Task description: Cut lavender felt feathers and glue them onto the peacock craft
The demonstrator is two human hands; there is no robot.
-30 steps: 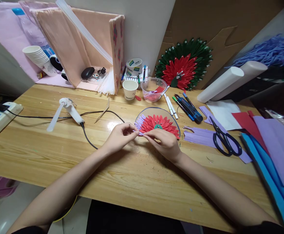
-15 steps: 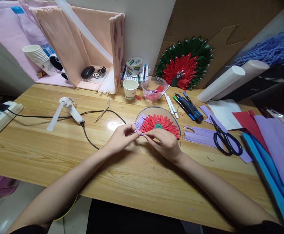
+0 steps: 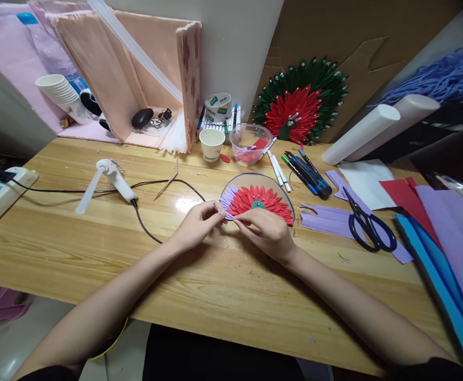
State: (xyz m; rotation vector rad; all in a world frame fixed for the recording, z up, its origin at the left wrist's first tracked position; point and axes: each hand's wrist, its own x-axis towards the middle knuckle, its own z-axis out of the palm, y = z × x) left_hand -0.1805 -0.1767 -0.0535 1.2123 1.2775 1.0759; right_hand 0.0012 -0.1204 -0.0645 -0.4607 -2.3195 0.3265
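A round, blue-rimmed disc (image 3: 251, 180) lies on the table in front of me, its lower part hidden by my hands. Red paper petals (image 3: 247, 200) fan over it around a green centre (image 3: 258, 205). Purple petals (image 3: 227, 198) line its left side. My right hand (image 3: 269, 228) pinches a small purple paper petal (image 3: 229, 216) at the disc's lower left edge. At the petal's other end, the thumb and fingers of my left hand (image 3: 199, 222) are closed together; the fingertips are partly hidden.
A glue gun (image 3: 116, 180) with its cord lies left. Black scissors (image 3: 368, 227) rest on purple paper strips (image 3: 326, 221) at right. Behind the disc stand a paper cup (image 3: 212, 145), a clear bowl (image 3: 251, 144) and markers (image 3: 306, 174). A finished red-green flower (image 3: 294, 103) leans behind.
My left thumb has drawn back slightly from the petal, showing more of the purple paper between my hands. My right hand keeps its pinch nearly still.
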